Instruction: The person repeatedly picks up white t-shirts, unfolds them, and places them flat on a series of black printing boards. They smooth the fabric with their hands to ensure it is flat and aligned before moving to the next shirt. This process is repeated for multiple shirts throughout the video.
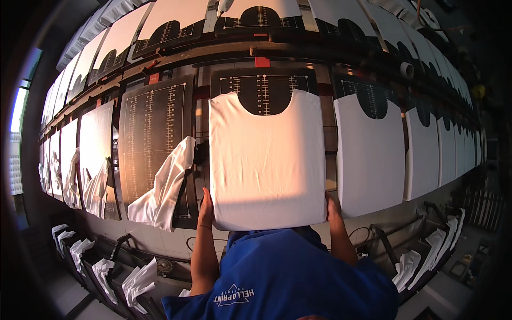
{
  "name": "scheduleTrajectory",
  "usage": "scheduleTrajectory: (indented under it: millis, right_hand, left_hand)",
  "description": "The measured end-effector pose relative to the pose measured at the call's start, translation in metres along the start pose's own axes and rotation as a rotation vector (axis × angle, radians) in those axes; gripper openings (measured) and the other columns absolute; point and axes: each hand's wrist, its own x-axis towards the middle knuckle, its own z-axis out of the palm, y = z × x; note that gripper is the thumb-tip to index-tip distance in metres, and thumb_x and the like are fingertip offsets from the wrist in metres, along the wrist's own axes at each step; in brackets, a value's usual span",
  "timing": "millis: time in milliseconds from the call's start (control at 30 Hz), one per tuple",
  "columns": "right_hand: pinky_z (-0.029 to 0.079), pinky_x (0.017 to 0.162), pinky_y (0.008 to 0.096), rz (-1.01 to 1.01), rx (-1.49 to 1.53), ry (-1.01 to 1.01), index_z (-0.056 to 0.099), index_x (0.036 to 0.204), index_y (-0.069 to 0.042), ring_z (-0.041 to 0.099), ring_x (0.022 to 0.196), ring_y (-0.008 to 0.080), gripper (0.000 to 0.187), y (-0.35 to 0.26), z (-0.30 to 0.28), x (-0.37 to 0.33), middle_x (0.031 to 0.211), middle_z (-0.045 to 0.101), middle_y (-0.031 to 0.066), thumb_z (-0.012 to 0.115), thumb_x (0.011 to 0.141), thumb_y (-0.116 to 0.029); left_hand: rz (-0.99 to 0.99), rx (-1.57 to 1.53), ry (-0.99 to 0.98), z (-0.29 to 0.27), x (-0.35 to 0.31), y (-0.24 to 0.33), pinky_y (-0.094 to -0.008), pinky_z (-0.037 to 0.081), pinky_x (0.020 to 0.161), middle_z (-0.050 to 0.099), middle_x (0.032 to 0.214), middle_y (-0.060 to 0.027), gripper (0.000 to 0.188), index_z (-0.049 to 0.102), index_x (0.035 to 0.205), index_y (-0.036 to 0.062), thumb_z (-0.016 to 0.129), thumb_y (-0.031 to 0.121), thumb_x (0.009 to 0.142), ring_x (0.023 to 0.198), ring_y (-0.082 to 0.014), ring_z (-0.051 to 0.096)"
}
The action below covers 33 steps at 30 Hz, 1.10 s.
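Straight ahead, a white shirt panel (266, 160) with a scooped neckline lies over a black printing board (264, 80), whose white ruler marks show above the neck. My left hand (206, 209) grips the panel's lower left edge, its thumb pointing up along the side. At the lower right edge, my right hand (333, 208) holds the panel in the same way. The other fingers of both hands are mostly hidden at the board's sides. Small wrinkles run down the panel's left half, and a shadow crosses its lower part.
To the left, a bare marked board (152, 117) has a crumpled white fabric piece (165, 186) at its lower end. Another white panel (370, 160) covers the board on the right. A long rail (298, 53) separates the far row of boards. Behind me, white pieces (140, 282) hang over boards.
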Motion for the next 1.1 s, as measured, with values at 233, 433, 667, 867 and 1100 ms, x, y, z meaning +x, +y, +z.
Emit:
scheduleTrajectory:
  millis: [233,433,667,867,1100]
  right_hand:
    - [0.050,0.094,0.0385,0.038,0.196,-0.029,0.056,0.133,-0.001,0.062,0.108,0.0262,0.052,0.021,-0.013,-0.022,0.120,0.065,0.0120,0.059,0.098,-0.040]
    - [0.047,0.097,0.0421,-0.192,-0.367,0.199,0.054,0.133,0.000,0.060,0.112,0.0308,0.054,0.016,-0.012,-0.012,0.121,0.063,0.0166,0.051,0.102,-0.043]
    - [0.019,0.119,0.0555,-1.230,-1.675,-0.370,0.044,0.146,-0.011,0.030,0.145,0.0357,0.062,-0.040,0.193,-0.060,0.153,0.038,0.0162,0.057,0.096,-0.046]
    - [0.018,0.119,0.0575,-1.442,-1.592,0.098,0.038,0.148,-0.001,0.027,0.147,0.0375,0.070,-0.126,0.285,0.055,0.156,0.034,0.0198,0.056,0.096,-0.045]
    - [0.013,0.124,0.0486,-1.385,-1.961,-1.306,0.032,0.155,-0.025,0.020,0.151,0.0251,0.073,-0.007,0.306,-0.022,0.163,0.026,0.0039,0.035,0.096,-0.068]
  left_hand:
    - [0.065,0.090,0.060,-0.037,-0.022,-0.050,-0.0345,0.051,0.095,0.063,0.125,-0.0099,0.070,0.052,0.137,0.0002,0.036,0.059,0.103,0.112,-0.0213,0.062]
    - [0.045,0.014,0.090,-0.049,-0.018,-0.060,-0.0337,0.054,0.090,0.066,0.116,-0.0092,0.057,0.059,0.127,-0.0001,0.038,0.048,0.106,0.103,-0.0190,0.065]
    - [0.114,0.074,0.032,-0.041,-0.026,-0.063,-0.0346,0.055,0.090,0.067,0.114,-0.0109,0.051,0.059,0.126,-0.0010,0.034,0.041,0.109,0.103,-0.0201,0.066]
    - [0.276,0.227,-0.064,-0.043,-0.036,-0.055,-0.0357,0.053,0.097,0.065,0.121,-0.0141,0.049,0.057,0.128,-0.0032,0.030,0.034,0.109,0.111,-0.0226,0.064]
    - [-0.112,-0.668,-0.007,-0.047,-0.028,-0.075,-0.0397,0.052,0.099,0.063,0.125,-0.0159,0.048,0.053,0.131,-0.0038,0.031,0.032,0.108,0.112,-0.0263,0.063]
